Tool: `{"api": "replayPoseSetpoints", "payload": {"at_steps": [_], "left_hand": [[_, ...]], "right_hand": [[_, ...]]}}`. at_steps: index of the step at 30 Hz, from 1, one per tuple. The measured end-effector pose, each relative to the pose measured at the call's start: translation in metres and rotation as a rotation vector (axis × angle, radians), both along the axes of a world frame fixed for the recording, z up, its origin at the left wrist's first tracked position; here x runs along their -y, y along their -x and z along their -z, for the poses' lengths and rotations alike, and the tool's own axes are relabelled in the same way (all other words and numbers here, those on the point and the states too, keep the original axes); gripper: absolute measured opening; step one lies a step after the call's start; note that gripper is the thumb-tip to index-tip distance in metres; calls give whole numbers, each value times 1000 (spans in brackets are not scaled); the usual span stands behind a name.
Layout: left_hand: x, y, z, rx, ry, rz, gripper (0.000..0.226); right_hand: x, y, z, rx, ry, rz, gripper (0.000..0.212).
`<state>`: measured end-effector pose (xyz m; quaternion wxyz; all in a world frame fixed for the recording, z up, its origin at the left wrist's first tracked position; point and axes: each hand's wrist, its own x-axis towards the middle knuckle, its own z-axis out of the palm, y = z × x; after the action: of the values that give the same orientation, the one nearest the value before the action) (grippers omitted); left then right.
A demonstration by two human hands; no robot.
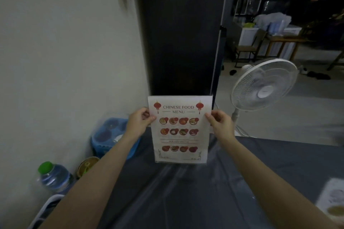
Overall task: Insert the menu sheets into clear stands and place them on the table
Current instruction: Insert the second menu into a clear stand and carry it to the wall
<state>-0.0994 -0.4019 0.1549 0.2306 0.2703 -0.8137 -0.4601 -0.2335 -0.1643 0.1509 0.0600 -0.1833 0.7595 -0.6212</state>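
A clear stand [208,135] holding a white "Chinese Food Menu" sheet [179,135] stands upright, held out in front of me, its base at or just above the grey table [186,191]. My left hand [138,123] pinches the stand's left edge near the top. My right hand [220,122] pinches the right edge at the same height. Whether the base touches the table I cannot tell. Another menu sheet [333,199] lies flat at the table's right edge, partly cut off.
A blue basket [111,139] sits at the table's far left by the wall. A water bottle with a green cap [54,176] and a round tin [87,165] are at the left. A white standing fan [264,85] is behind the table, right of a dark pillar [182,33].
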Motion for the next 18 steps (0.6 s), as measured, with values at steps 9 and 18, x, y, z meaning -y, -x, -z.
{"api": "replayPoseSetpoints", "payload": {"at_steps": [9,18], "left_hand": [[92,34,18,13,5,-6,8],[134,43,43,58,1,-41,9]], "right_hand": [[98,36,27,63,-17,-10,16],[147,49,59,98,-49,-31,20]]}}
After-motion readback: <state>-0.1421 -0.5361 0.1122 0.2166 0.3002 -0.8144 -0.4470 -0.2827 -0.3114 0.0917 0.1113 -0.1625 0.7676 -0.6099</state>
